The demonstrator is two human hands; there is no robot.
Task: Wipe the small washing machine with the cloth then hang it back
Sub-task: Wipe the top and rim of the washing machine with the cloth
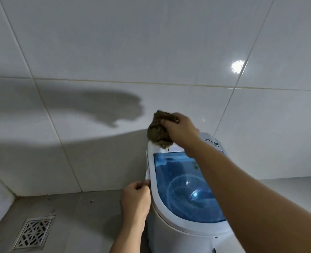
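A small white washing machine (pixel 162 220) with a see-through blue lid (pixel 185 187) stands on the floor against the tiled wall. My right hand (pixel 180 128) is closed on a bunched brown-green cloth (pixel 158 132), which presses on the far left corner of the machine's top. My right forearm crosses over the lid and hides part of the control panel (pixel 215 143) at the back. My left hand (pixel 136 196) grips the machine's left rim, fingers curled over the edge.
Grey floor tiles hold a metal drain grate (pixel 35 232) at the lower left. White wall tiles (pixel 114 52) rise behind the machine, with my arm's shadow on them and a light reflection (pixel 237 67) at the upper right.
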